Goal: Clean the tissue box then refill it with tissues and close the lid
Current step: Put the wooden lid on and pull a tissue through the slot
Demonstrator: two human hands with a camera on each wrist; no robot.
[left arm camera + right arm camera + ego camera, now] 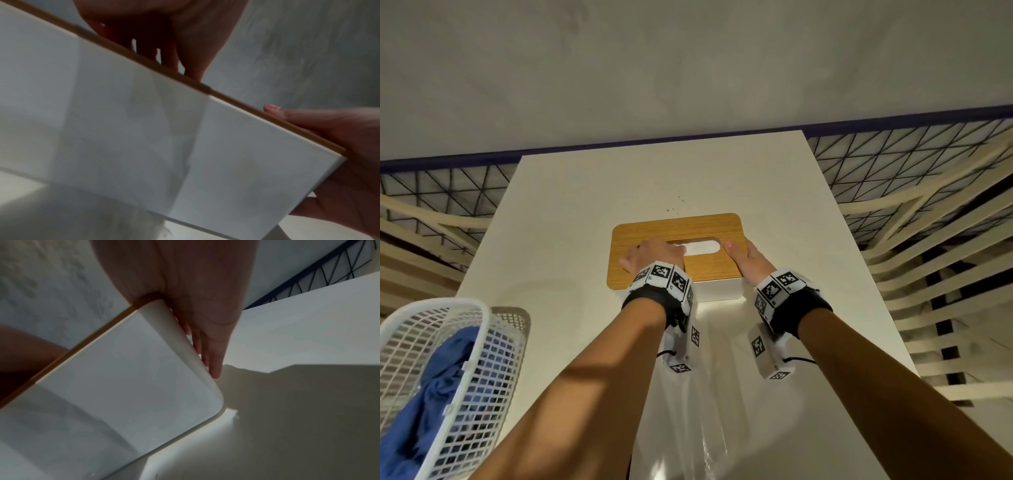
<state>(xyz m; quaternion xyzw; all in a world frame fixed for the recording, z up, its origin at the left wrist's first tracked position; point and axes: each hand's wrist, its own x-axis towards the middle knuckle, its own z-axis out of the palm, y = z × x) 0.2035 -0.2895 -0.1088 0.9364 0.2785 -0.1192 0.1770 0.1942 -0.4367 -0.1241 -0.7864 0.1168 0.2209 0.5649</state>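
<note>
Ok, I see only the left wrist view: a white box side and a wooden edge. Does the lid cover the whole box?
Observer: Yes, the head view shows the wooden lid lying flat over the white tissue box.
Operator: Is something in the lid's opening?
Observer: White shows through the slot; I cannot tell if it is tissue.
Operator: Any cloth nearby?
Observer: A blue cloth lies in the white basket at the near left of the table.

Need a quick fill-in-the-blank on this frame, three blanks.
1. The left hand rests on the box's wooden ____.
2. The blue cloth lies in the white ____.
3. The right hand holds the tissue box at its ____ end.
Missing words: lid; basket; right.
</note>
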